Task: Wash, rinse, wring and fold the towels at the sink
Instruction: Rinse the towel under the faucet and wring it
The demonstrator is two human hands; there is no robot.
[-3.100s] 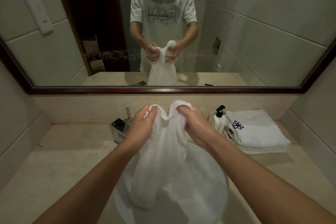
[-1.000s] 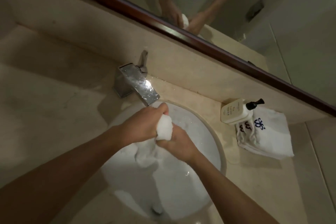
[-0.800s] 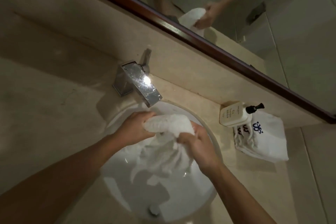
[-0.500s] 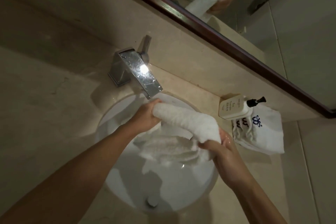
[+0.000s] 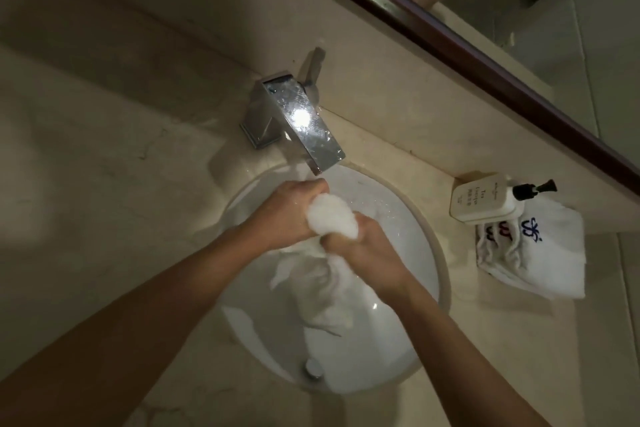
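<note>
Overhead view of a stone counter (image 5: 104, 184) with a round white sink (image 5: 429, 246) set into it. At upper left of the basin, a chrome faucet (image 5: 298, 121) projects over the rim. Just below its spout, the left hand (image 5: 287, 215) has its fingers curled tightly round the bunched top of a wet white towel (image 5: 332, 218). The right hand (image 5: 370, 250), touching the left across the bunch, grips the same towel lower down with curled fingers. The remainder of the towel hangs from both fists into the bowl, its lower end lying beside the drain (image 5: 313, 367). To the right of the sink, on the counter, a cream soap dispenser (image 5: 485, 199) with a black pump lies against a stack of folded towels (image 5: 540, 260) bearing a blue emblem. At upper right, a dark-framed mirror (image 5: 485, 69) runs diagonally and shows a blurred reflection of the arms
</note>
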